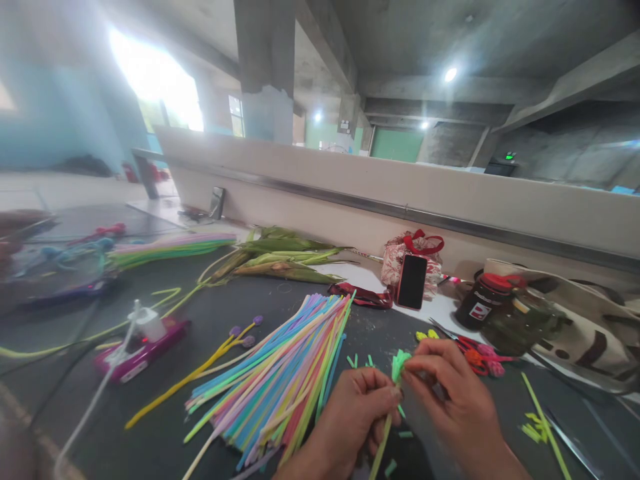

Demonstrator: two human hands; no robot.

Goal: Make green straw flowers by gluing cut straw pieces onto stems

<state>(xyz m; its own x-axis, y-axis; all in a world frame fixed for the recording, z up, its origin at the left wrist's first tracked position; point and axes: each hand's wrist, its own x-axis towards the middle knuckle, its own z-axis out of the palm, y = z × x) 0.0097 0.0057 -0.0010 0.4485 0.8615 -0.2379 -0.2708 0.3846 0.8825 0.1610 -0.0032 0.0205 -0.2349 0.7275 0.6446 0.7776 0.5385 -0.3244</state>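
Observation:
My left hand (357,413) is closed in a pinch around a yellow-green stem (381,450) that looks like a pipe cleaner. At its upper end sits a bright green flower-like tuft (400,363). The fingertips of my right hand (453,393) pinch the right side of this tuft. Left of my hands lies a large fanned bundle of pastel stems (280,380). Short green cut pieces (390,468) are scattered around my hands. Red and pink looped flower shapes (485,357) and small yellow ones (425,335) lie beyond my right hand.
A phone (411,282) leans on a patterned bag (397,257). Right of it stand a dark red-lidded bottle (480,307) and a canvas bag (580,333). Scissors (570,440) lie far right. At left are a purple power strip (160,347), yellow stems with purple balls (200,370) and corn husks (285,257).

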